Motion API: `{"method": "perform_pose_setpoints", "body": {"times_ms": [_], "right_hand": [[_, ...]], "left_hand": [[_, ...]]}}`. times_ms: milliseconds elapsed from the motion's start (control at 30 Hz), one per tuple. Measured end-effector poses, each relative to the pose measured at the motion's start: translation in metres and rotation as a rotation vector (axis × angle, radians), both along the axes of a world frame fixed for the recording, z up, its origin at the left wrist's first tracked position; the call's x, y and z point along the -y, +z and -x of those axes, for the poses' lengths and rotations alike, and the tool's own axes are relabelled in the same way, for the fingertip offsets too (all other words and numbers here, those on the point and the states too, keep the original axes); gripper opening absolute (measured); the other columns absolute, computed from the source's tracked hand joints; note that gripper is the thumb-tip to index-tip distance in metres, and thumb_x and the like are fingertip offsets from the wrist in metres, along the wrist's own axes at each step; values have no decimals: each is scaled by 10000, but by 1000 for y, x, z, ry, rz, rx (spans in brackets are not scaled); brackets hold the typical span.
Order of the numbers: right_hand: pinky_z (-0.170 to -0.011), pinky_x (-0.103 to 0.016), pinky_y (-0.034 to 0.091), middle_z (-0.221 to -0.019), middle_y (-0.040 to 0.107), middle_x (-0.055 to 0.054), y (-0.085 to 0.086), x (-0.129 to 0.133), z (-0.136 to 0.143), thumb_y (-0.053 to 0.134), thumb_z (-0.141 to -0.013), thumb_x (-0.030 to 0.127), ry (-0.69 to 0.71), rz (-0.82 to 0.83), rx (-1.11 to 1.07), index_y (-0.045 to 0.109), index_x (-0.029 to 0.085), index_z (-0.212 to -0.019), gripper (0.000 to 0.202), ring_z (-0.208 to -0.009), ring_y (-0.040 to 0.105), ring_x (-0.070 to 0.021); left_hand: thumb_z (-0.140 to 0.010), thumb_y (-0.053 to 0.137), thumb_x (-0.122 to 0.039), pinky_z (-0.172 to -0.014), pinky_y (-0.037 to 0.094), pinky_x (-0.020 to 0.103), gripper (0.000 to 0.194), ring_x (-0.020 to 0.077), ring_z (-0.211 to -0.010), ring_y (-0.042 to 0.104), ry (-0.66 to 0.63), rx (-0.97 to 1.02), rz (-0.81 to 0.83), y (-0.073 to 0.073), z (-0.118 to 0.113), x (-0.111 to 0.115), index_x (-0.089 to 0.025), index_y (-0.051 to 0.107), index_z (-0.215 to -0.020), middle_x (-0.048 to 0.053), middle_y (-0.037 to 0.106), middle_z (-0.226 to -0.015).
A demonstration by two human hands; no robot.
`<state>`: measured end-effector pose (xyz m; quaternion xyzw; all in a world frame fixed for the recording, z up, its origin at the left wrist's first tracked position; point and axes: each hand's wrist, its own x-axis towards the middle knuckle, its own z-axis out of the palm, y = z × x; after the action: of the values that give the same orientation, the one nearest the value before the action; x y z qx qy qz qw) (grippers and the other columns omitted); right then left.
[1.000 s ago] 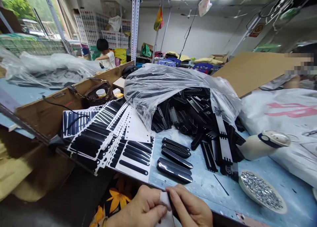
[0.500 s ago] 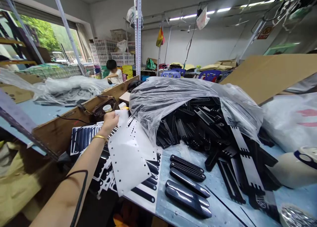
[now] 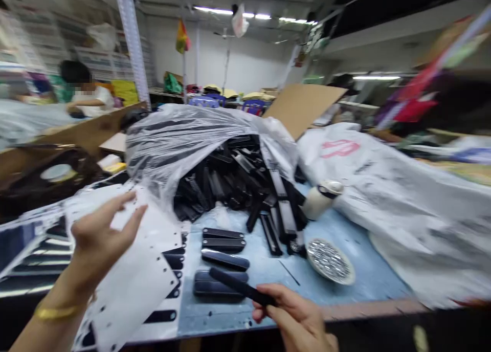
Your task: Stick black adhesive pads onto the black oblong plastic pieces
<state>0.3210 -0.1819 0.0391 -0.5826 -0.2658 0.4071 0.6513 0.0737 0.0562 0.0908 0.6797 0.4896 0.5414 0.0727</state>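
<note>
My left hand [image 3: 103, 234], with a gold bracelet on its wrist, is over the white perforated sheet [image 3: 134, 270], thumb and fingers apart and nothing between them. At the bottom centre my right hand [image 3: 295, 316] grips one end of a slim black piece [image 3: 238, 286]. That piece points up and left, over a pair of dark handle-shaped parts [image 3: 218, 285] lying on the blue table. Above these lie another dark part [image 3: 225, 259] and black patterned pieces [image 3: 223, 239]. Many black parts [image 3: 230, 178] spill from a clear plastic bag [image 3: 172, 132].
A bowl of small shiny metal pieces [image 3: 330, 261] stands right of centre, near a cream container [image 3: 322, 199]. A large white bag [image 3: 402, 198] covers the right side. A brown bag [image 3: 49, 178] lies at left; a person [image 3: 86, 91] sits beyond the wooden board [image 3: 95, 132].
The view has swung right. My left hand has let go of the white sheet and opened. My right hand has come into view with the black piece in it.
</note>
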Motion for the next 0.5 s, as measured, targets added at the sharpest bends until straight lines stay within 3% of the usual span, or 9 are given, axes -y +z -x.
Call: {"method": "perform_pose_setpoints", "body": {"times_ms": [67,100,167,200,267,333,433,500], "right_hand": [[-662,-315,553,-665,737,-62,1,-6,9,729,-721,287,-2,-44,-23,772,174,-881,200,-624,703,-205],[-640,-306,548,-665,737,-60,0,-8,11,726,-712,280,5,-68,-35,769,171,-874,200,-607,700,-200],[-620,-297,544,-636,727,-54,-2,-11,12,722,-702,278,20,-99,-42,763,164,-861,200,-582,695,-194],[-625,-294,546,-620,719,-49,-4,-11,11,723,-704,277,26,-92,-35,762,161,-858,197,-581,696,-192],[-618,-283,545,-620,718,-52,-8,-8,5,722,-733,300,54,-31,13,763,154,-882,213,-592,700,-191],[-543,-258,528,-621,720,-62,-12,-3,-4,701,-787,365,76,48,125,769,153,-934,266,-566,689,-186],[-460,-240,502,-668,735,-75,-11,1,-19,642,-859,408,-49,50,431,780,178,-946,282,-567,684,-188],[-531,-254,545,-780,758,-80,-4,1,-25,637,-878,320,-149,-31,697,780,201,-931,193,-671,710,-197]], "left_hand": [[-670,753,-479,-670,556,314,322,241,-666,686,-535,-24,235,-11,-29,33,-282,773,-924,28,773,-806],[-669,756,-467,-608,540,288,294,223,-617,672,-716,-35,382,-17,-41,46,-272,777,-887,28,759,-735],[-709,720,-482,-529,495,252,264,193,-547,634,-978,-57,682,-27,-61,66,-222,746,-743,32,703,-606],[-725,700,-502,-491,465,238,309,174,-503,607,-1050,-39,836,-31,-68,72,-197,701,-677,28,668,-558],[-734,681,-549,-437,401,210,407,134,-425,550,-1119,47,1085,-38,-76,76,-171,601,-607,14,618,-505],[-728,689,-565,-421,353,191,446,105,-386,515,-1113,147,1205,-44,-77,73,-161,548,-603,6,606,-497],[-727,701,-546,-424,329,182,451,93,-385,512,-1046,201,1200,-50,-74,67,-153,529,-590,4,601,-498],[-702,718,-548,-412,318,181,460,93,-375,506,-1007,203,1191,-51,-74,65,-151,524,-572,3,594,-488]]}}
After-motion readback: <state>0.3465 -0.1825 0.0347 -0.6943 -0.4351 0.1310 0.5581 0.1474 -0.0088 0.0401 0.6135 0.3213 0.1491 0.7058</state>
